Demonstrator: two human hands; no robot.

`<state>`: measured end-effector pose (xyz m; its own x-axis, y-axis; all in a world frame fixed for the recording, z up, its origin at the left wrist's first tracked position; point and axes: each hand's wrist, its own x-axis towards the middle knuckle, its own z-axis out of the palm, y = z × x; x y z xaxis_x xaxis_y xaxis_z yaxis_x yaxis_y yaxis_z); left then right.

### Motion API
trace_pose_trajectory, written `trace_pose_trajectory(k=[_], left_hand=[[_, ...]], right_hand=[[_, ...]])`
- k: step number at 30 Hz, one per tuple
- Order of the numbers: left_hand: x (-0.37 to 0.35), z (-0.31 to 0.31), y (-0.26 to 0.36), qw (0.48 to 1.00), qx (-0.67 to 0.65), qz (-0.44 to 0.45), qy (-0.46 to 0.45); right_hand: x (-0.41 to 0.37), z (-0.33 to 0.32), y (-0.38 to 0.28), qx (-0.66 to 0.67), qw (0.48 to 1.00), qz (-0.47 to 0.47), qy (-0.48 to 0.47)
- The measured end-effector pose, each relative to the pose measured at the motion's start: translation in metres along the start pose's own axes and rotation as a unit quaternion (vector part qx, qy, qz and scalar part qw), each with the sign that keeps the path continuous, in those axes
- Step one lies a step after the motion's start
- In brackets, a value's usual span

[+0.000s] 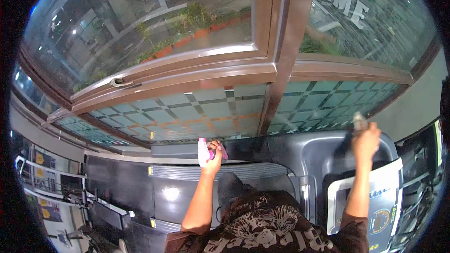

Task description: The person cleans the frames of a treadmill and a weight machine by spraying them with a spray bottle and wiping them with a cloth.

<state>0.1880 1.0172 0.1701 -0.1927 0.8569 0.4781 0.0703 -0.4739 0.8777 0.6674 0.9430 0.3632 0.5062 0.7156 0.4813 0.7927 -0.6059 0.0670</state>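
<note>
My left hand (214, 158) is closed around a pink-and-white spray bottle (203, 152), held in front of the lower frosted window panes (206, 117). Part of the bottle is hidden behind my fingers. Off to the right, my right hand (367, 141) grips a pale, crumpled cloth (359, 121), slightly blurred. It is above the dark front part of a treadmill (323, 147), close to the right-hand frosted panes (323, 100).
Brown window frames (276, 61) cross the view, with a handle (123, 83) on the big upper pane. The treadmill's console (384, 206) is at lower right and its deck (176, 197) below my left hand. Gym equipment (51, 192) stands at far left.
</note>
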Motion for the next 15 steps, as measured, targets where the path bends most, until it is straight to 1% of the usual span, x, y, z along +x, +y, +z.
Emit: trace_pose_trajectory(k=[1, 2, 3, 5, 7, 8, 9, 10, 12, 13, 14, 15], left_hand=[[-0.002, -0.002, -0.004, 1.000, 0.006, -0.003, -0.001], [-0.003, -0.002, -0.006, 1.000, 0.013, -0.006, -0.002], [-0.003, -0.002, -0.006, 1.000, 0.017, -0.012, 0.000], [-0.003, -0.002, -0.006, 0.999, 0.025, -0.025, -0.003], [-0.003, -0.001, -0.012, 0.999, -0.006, -0.035, 0.014], [-0.002, 0.000, -0.012, 0.999, -0.009, -0.032, 0.019], [-0.003, 0.000, -0.012, 0.999, -0.013, -0.031, 0.023], [-0.004, 0.000, -0.017, 0.999, -0.021, -0.035, 0.024], [-0.004, -0.001, -0.021, 0.999, -0.023, -0.035, 0.019], [-0.004, -0.002, -0.023, 0.998, -0.035, -0.039, 0.022], [-0.005, -0.002, -0.024, 0.998, -0.046, -0.043, 0.026], [-0.005, -0.002, -0.026, 0.997, -0.057, -0.047, 0.029]], right_hand=[[0.012, -0.020, 0.018, -0.045, 0.999, 0.026, -0.008], [0.020, 0.000, 0.053, -0.066, 0.997, 0.045, 0.017], [0.022, 0.013, 0.071, -0.043, 0.995, 0.074, 0.049], [0.014, 0.038, 0.084, -0.064, 0.990, 0.110, 0.066], [0.001, 0.022, 0.050, -0.015, 0.993, 0.113, 0.036], [-0.009, 0.044, 0.046, -0.016, 0.994, 0.047, 0.097], [-0.020, 0.051, 0.026, 0.005, 0.994, 0.085, 0.064], [-0.029, 0.020, -0.011, 0.042, 0.994, 0.099, -0.021], [-0.052, 0.031, -0.047, 0.098, 0.993, 0.061, -0.027], [-0.063, 0.034, -0.066, 0.106, 0.992, 0.044, -0.060], [-0.075, 0.039, -0.084, 0.149, 0.987, 0.009, -0.056], [-0.084, 0.029, -0.102, 0.167, 0.981, -0.045, -0.088]])
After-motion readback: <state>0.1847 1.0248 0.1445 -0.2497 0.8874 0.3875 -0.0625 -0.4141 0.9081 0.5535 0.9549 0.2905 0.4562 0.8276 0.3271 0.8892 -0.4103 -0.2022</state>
